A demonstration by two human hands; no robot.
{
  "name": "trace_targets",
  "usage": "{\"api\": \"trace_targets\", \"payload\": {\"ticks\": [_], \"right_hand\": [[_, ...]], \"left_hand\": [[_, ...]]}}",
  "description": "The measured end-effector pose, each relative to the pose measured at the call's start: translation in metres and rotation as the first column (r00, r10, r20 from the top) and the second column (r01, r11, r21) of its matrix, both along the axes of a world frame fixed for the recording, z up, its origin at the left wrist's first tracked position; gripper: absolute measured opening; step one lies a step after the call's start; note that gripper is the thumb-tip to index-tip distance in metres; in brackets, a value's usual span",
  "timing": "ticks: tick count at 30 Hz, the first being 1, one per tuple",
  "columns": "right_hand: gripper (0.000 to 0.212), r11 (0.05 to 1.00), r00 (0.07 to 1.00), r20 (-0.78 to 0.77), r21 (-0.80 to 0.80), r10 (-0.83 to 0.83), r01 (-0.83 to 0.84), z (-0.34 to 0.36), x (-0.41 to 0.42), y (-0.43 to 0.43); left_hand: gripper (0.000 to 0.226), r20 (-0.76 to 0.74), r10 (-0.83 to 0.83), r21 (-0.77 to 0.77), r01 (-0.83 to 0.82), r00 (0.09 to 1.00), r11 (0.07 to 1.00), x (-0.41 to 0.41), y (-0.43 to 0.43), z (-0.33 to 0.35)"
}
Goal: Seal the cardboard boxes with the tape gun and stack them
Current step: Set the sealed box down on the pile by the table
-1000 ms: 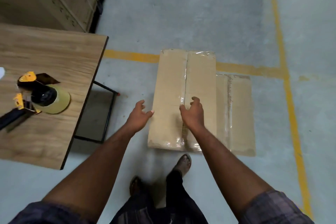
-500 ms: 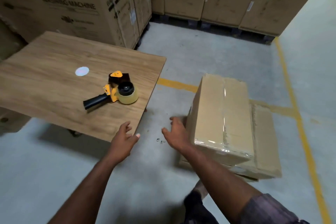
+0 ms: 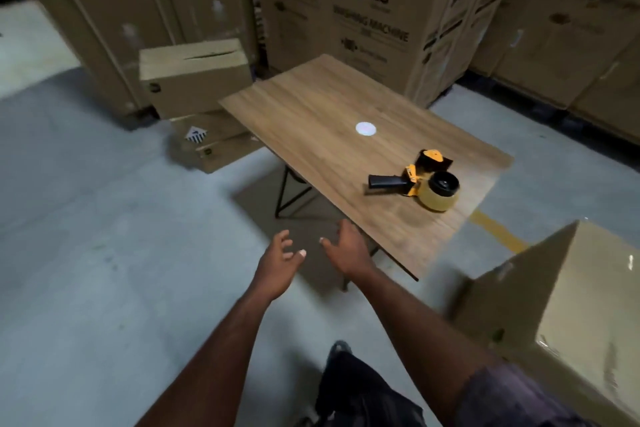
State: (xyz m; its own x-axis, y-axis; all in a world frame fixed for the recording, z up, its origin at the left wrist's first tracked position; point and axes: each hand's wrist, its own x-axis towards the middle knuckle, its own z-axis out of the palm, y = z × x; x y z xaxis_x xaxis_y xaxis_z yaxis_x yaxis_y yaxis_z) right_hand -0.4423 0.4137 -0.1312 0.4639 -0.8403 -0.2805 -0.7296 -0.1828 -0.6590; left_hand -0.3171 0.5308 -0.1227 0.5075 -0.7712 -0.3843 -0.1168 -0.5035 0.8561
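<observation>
Wooden table [image 3: 311,121] holds a yellow tape gun [image 3: 420,180]; left hand [image 3: 278,265] and right hand [image 3: 346,251] hover spread, empty, beside a taped cardboard box [image 3: 571,295].

Right hand [image 3: 348,253] off taped box [image 3: 588,305] (well apart)

Grey concrete floor [image 3: 86,253], yellow painted line [image 3: 498,232]. Wooden table [image 3: 311,114] on black metal legs [image 3: 282,191]. Tall printed cartons [image 3: 381,10] line the back. Dim light.
</observation>
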Motion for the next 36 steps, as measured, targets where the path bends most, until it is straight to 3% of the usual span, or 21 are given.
{"api": "trace_targets", "payload": {"ticks": [3,8,17,20,28,36], "right_hand": [[0.069,0.995,0.995,-0.031,0.023,0.095,-0.094,-0.004,0.054,-0.010],[0.047,0.987,0.988,-0.002,0.035,0.155,-0.155,-0.007,0.156,-0.051],[0.066,0.966,0.973,0.032,0.113,0.230,-0.232,-0.011,0.334,-0.137],[0.058,0.969,0.973,0.062,0.101,0.221,-0.226,-0.006,0.383,-0.167],[0.061,0.973,0.979,0.059,0.116,0.194,-0.200,-0.001,0.535,-0.219],[0.049,0.986,0.990,0.095,0.118,0.105,-0.116,-0.010,0.720,-0.241]], "left_hand": [[0.060,-0.002,0.052,0.002,-0.052,0.999,0.999,0.043,0.001,0.000],[0.058,0.037,0.127,0.017,-0.128,0.991,0.992,0.133,-0.017,-0.001],[0.059,0.082,0.167,0.066,-0.172,0.983,0.983,0.313,-0.110,0.013],[0.058,0.087,0.217,0.050,-0.222,0.972,0.974,0.372,-0.128,0.020],[0.056,0.049,0.327,0.052,-0.329,0.944,0.943,0.521,-0.153,0.003],[0.056,0.094,0.273,0.040,-0.277,0.958,0.960,0.710,-0.195,-0.021]]}}
